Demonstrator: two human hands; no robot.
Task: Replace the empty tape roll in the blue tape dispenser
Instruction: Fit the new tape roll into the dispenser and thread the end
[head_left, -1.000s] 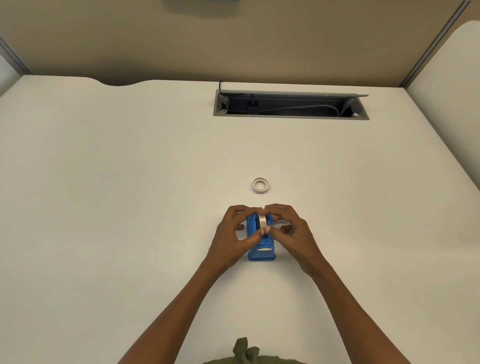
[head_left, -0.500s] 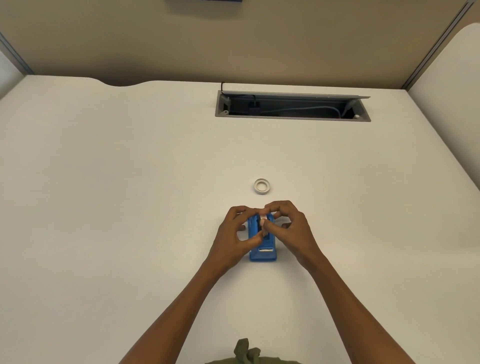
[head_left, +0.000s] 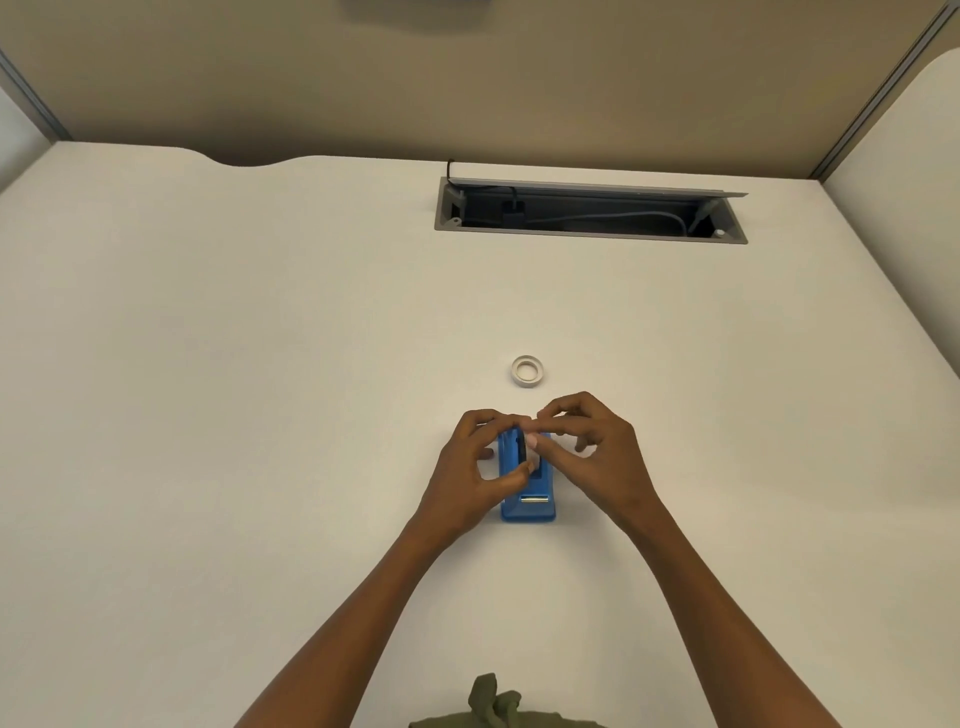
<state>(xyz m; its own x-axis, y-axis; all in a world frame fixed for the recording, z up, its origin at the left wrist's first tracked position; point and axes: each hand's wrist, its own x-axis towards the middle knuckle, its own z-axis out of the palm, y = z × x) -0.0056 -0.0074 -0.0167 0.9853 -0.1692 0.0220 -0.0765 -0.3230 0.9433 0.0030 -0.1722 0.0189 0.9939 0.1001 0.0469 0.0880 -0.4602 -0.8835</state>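
White counter (head_left: 260, 415), seen from above: it fills most of the view and meets a beige partition (head_left: 467, 78) at its far edge. Near that edge an open grey cable tray (head_left: 589, 236) is sunk into the surface, with a pale cable lying inside it. My two forearms enter from the near edge and converge at the centre. My left hand (head_left: 470, 467) curls around the left side of the blue tape dispenser (head_left: 527, 501), thumb tip pressed on its top and fingers wrapped behind its far end. My right hand (head_left: 597, 447) is over the dispenser's far right, thumb and forefinger pinched together at the top of the slot; whether they hold anything I cannot tell, since the fingertips cover that spot. The dispenser stands on the counter with its cutter end towards me. A small white tape ring (head_left: 527, 371) lies flat on the counter just beyond my fingers, apart from both hands
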